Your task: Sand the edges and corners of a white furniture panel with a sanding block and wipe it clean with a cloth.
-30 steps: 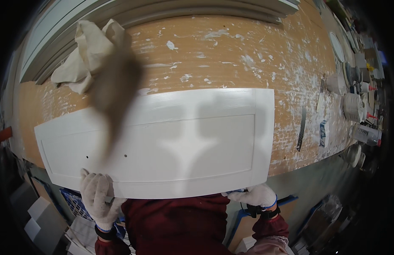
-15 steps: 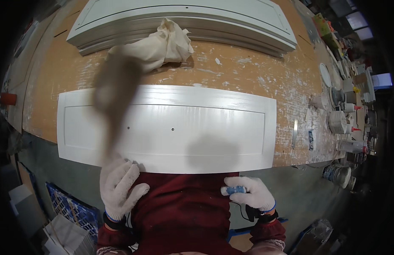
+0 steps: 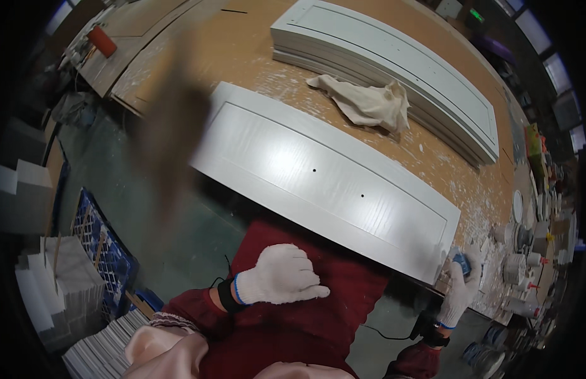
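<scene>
A white framed panel (image 3: 293, 158) with two small dark holes lies on the tan worktable, tilted down to the right. At the panel's right end my right hand (image 3: 460, 294), in a white knit glove, holds a small blue-and-clear object (image 3: 461, 264), its kind unclear. My left hand (image 3: 283, 276), gloved the same way, hovers in front of the dark red apron (image 3: 267, 328), off the panel. Its fingers are curled in, the thumb lies along them, and nothing shows in it.
Behind the panel lie a crumpled cream cloth (image 3: 368, 104) and a stack of white panels (image 3: 394, 54). Pots and bottles (image 3: 517, 268) crowd the right edge. A blue plastic pallet (image 3: 100, 246) stands at lower left. A blurred brown shape (image 3: 173, 120) hides part of the left side.
The view has turned, so the panel now slants. My right hand has moved to the panel's right end with the blue-and-clear object. My left hand has left the panel's front edge and its fingers have curled.
</scene>
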Tool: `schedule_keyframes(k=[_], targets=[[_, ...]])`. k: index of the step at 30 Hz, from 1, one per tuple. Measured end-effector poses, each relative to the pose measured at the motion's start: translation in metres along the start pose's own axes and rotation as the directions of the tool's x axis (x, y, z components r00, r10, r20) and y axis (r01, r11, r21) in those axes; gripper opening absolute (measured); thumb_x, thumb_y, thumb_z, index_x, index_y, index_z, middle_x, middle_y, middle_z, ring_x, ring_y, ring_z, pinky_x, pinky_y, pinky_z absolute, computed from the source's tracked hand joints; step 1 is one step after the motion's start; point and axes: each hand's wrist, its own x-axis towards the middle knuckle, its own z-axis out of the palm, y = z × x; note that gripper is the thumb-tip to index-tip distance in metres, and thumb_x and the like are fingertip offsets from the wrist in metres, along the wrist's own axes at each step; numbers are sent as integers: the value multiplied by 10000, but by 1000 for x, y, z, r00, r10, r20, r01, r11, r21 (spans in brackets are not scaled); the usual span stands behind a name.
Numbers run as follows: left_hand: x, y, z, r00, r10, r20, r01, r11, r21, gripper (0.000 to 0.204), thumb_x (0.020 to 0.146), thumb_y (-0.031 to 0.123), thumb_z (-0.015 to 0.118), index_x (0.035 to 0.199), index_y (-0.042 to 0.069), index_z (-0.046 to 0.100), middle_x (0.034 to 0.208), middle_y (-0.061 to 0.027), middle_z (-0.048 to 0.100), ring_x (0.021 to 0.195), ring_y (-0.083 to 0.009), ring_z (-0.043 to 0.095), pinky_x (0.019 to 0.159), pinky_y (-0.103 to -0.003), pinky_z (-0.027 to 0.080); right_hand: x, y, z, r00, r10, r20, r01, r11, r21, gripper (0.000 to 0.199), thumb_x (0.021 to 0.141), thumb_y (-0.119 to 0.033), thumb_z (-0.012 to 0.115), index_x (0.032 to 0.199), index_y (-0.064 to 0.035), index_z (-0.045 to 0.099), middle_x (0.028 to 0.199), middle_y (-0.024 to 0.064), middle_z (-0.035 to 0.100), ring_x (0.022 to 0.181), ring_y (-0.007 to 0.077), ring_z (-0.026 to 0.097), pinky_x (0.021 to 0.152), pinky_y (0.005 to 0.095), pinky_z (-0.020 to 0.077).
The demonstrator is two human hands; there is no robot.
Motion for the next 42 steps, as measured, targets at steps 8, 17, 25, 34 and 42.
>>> schedule_keyframes(k=[8,17,25,34,42], targets=[[-10,4,1,966,-61,253,50,998,50,588,910,536,493,460,160,540,491,-38,466,528,-218,525,500,-348,412,70,-22,3,984,-177,9,161,870,-467,539,905,-113,547,1406,26,405,1385,177,486,1250,272,482,1051,349,361],[-5,-11,-10,999,-7,36,5,999,50,436,641,389,781,470,105,498,541,-51,470,522,-242,505,486,-360,402,53,18,-15,974,-225,-32,188,875,-446,544,871,-98,621,1377,4,451,1315,175,529,1163,247,540,964,339,440],[33,-19,-12,953,-55,-297,68,997,33,423,703,356,773,509,97,501,521,-47,448,485,-237,458,485,-357,359,-16,39,-55,967,-104,-235,15,936,-351,351,855,-78,650,1181,40,595,1176,147,621,1036,218,607,914,317,468],[72,-24,-5,996,-14,85,-7,969,247,743,642,416,792,1202,-19,570,1109,-190,598,1064,-389,549,958,-489,432,-16,44,-68,976,-107,-192,-6,860,-510,298,859,-119,639,1129,6,636,1092,155,648,950,233,632,866,332,480],[60,-34,8,998,-45,42,29,950,310,823,458,226,859,1209,28,585,1113,-142,595,1047,-370,549,968,-507,431,29,38,-43,978,-173,-116,10,596,-803,321,860,-239,606,1101,-26,608,1001,186,632,913,355,602,795,431,466]])
